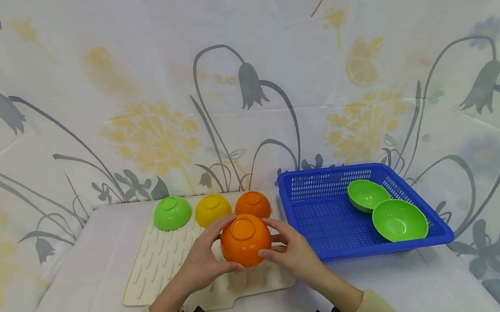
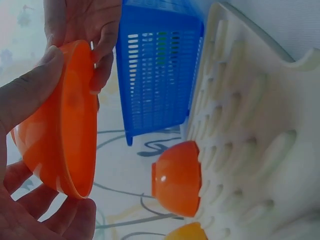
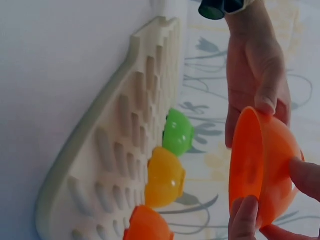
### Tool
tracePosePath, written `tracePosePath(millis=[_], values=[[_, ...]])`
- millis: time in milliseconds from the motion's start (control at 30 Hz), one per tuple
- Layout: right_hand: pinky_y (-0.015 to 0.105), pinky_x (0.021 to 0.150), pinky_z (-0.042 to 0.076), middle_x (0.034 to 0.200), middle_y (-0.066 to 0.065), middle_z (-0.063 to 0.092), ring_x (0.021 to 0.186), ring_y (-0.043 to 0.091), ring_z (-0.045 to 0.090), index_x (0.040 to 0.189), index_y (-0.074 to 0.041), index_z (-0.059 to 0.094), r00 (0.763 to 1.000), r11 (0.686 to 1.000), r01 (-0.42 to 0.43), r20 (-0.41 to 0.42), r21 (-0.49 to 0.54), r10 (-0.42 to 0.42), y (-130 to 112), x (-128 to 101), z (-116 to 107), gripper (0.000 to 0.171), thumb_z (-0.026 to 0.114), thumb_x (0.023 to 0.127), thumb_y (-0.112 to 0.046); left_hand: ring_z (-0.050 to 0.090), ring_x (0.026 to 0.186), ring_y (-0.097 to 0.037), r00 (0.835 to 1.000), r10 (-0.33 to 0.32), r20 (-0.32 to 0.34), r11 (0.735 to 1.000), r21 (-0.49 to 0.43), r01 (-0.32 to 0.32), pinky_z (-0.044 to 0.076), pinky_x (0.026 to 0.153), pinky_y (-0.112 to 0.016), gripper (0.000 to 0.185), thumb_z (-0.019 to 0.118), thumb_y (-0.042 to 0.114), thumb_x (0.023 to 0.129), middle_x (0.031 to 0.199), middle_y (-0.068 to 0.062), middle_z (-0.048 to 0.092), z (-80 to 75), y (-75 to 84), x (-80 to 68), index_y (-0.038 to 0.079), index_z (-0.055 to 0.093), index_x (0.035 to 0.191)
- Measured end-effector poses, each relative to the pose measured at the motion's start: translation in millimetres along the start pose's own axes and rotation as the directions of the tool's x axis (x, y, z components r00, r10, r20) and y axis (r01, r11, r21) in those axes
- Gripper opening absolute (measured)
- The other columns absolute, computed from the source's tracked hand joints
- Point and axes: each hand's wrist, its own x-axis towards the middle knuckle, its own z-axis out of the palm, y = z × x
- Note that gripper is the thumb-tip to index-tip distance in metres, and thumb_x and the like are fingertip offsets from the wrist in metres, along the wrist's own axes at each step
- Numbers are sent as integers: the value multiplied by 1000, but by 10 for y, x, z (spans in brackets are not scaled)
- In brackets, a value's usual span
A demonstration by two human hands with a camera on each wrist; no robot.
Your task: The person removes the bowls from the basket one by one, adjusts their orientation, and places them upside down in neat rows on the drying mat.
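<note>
An orange bowl [image 1: 245, 241], turned upside down, is held between both hands above the cream drying mat. My left hand [image 1: 205, 255] grips its left side, thumb at the near rim. On the opposite side my right hand [image 1: 295, 250] grips it with thumb and fingers. In the left wrist view the bowl [image 2: 50, 135] shows its rim facing the mat, apart from the ridges. Along the back of the mat [image 1: 162, 263] sit a green bowl [image 1: 172, 213], a yellow bowl [image 1: 212, 209] and a second orange bowl [image 1: 253, 204], all bottom up.
Right of the mat stands a blue plastic basket [image 1: 326, 256] with slotted sides. Two green bowls, one farther back [image 1: 368, 195] and one nearer [image 1: 400, 220], lie in its right part, openings up. A flower-patterned cloth [image 1: 249, 141] hangs behind the table.
</note>
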Motion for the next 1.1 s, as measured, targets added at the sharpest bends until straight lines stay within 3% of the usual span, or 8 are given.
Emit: tracePosePath(millis=[167, 433, 600, 767, 1100], values=[[31, 90, 55, 143, 16, 46, 114, 32, 60, 146, -6, 48, 999, 999, 22, -28, -38, -24, 86, 41, 126, 65, 77, 89, -17, 48, 131, -24, 999, -49, 0, 999, 16, 49, 45, 103, -52, 94, 93, 30, 67, 149, 1, 46, -10, -66, -40, 27, 46, 148], [36, 92, 54, 137, 21, 47, 116, 38, 58, 143, -1, 49, 998, 999, 29, -58, -34, -31, 192, 173, 375, 60, 75, 90, -9, 44, 135, -31, 993, -110, -42, 986, 119, 114, 36, 107, -62, 96, 93, 33, 68, 150, -3, 45, -96, -219, -126, 25, 44, 149], [40, 95, 52, 137, 18, 49, 118, 38, 58, 141, -5, 53, 995, 999, -42, -92, 16, 43, 243, 253, 527, 55, 74, 90, -9, 44, 135, -33, 992, -97, -82, 979, 171, 110, 37, 107, -59, 97, 94, 30, 66, 148, -9, 47, -167, -313, -174, 17, 45, 149], [41, 95, 52, 138, 18, 48, 119, 38, 58, 137, -2, 55, 987, 991, -101, -113, 88, 111, 297, 320, 677, 52, 74, 89, -6, 44, 135, -33, 984, -150, -100, 969, 180, 167, 37, 108, -59, 97, 94, 31, 67, 149, -10, 46, -215, -414, -227, 16, 44, 149], [39, 94, 53, 135, 12, 58, 121, 32, 58, 136, -7, 60, 985, 982, -163, -48, 93, 168, 329, 595, 889, 49, 73, 90, -8, 46, 131, -40, 975, -155, -160, 956, 224, 189, 38, 104, -64, 97, 93, 17, 69, 148, -18, 45, -400, -597, -306, 7, 40, 149]])
